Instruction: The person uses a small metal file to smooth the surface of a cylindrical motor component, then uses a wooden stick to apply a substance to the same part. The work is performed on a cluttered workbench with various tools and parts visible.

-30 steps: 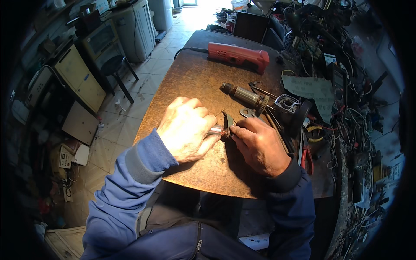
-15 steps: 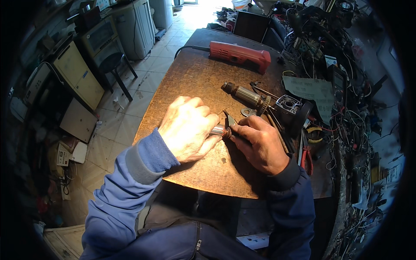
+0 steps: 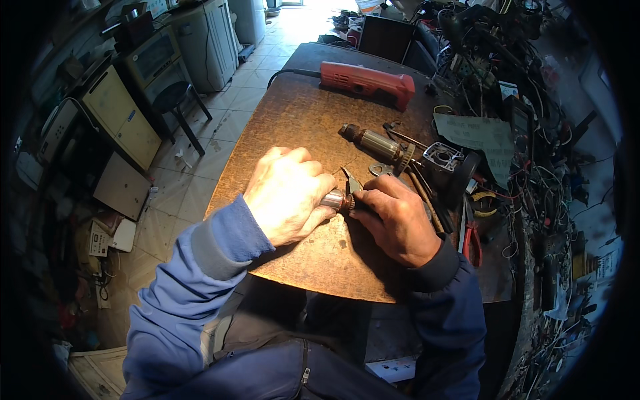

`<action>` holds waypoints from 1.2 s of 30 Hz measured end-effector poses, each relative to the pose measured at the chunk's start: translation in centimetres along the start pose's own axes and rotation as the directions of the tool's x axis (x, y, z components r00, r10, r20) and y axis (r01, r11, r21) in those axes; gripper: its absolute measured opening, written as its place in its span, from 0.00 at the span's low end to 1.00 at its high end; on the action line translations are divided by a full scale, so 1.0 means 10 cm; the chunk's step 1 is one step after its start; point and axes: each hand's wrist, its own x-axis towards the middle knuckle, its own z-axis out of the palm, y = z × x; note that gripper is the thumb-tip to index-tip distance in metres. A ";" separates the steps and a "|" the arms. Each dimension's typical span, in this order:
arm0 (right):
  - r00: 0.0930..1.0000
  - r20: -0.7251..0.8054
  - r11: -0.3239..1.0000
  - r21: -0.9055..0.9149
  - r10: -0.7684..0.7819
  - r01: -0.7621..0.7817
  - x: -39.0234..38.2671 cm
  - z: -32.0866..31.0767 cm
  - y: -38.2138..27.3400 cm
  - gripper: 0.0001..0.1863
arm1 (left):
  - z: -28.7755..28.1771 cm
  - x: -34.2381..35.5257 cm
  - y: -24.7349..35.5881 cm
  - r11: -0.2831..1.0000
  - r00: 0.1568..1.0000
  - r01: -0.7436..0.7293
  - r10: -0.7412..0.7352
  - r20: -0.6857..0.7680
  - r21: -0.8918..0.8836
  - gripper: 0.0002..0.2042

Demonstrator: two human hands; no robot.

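My left hand (image 3: pixel 288 193) lies over a small metal motor armature (image 3: pixel 335 200) and presses it onto the brown workbench (image 3: pixel 300 120). Only the armature's shiny shaft end and its copper-coloured collar show past my fingers. My right hand (image 3: pixel 397 220) grips a pair of pliers (image 3: pixel 352 182), whose pointed jaws stick up right at the armature's collar. Both hands touch at the armature.
A second armature (image 3: pixel 375 143) and a grey metal gear housing (image 3: pixel 445 160) lie just beyond my hands. A red power-tool body (image 3: pixel 367 81) with its cable rests at the bench's far side. Red-handled pliers (image 3: pixel 472 241), wires and a multimeter (image 3: pixel 519 123) crowd the right. A stool (image 3: pixel 175 100) stands left.
Almost nothing moved. My right hand and the pliers shifted very slightly at the armature's collar; my left hand kept its hold.
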 end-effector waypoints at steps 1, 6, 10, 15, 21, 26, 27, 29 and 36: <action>1.000 -0.001 1.000 0.000 0.001 -0.001 0.00 0.01 0.00 0.15 | 0.01 0.00 0.01 1.000 1.000 0.014 -0.014 -0.005 0.004 0.15; 1.000 -0.001 1.000 0.018 0.004 -0.004 0.00 0.01 0.01 0.15 | 0.07 -0.03 0.05 0.998 0.998 0.025 -0.022 -0.051 0.049 0.16; 1.000 0.005 1.000 0.015 0.006 -0.006 0.00 0.00 0.00 0.15 | -0.01 -0.01 0.03 0.999 1.000 -0.003 0.003 0.000 0.045 0.18; 1.000 0.006 1.000 0.002 -0.004 0.004 0.01 -0.01 -0.02 0.14 | -0.03 0.00 0.04 0.995 0.996 -0.001 -0.008 0.090 0.097 0.16; 0.999 0.040 0.999 -0.039 -0.015 0.017 0.01 -0.02 -0.01 0.17 | 0.03 -0.03 0.03 0.998 1.000 0.000 0.001 -0.024 0.055 0.16; 0.999 0.031 0.998 -0.057 -0.016 0.018 0.00 -0.02 0.00 0.17 | 0.01 0.00 0.01 0.999 0.999 -0.023 0.025 -0.036 0.039 0.17; 0.999 0.029 0.998 -0.057 -0.018 0.020 0.00 -0.03 -0.01 0.17 | 0.01 0.01 0.00 0.999 0.999 -0.027 0.029 -0.043 0.044 0.17; 0.999 0.034 0.998 -0.058 -0.021 0.023 0.00 -0.02 -0.01 0.17 | -0.02 0.00 -0.05 0.999 0.996 -0.017 0.014 0.086 0.035 0.18; 0.999 0.018 0.999 -0.034 -0.037 0.037 0.02 0.02 0.00 0.14 | 0.00 -0.03 0.06 0.996 0.996 0.065 -0.068 0.049 0.068 0.20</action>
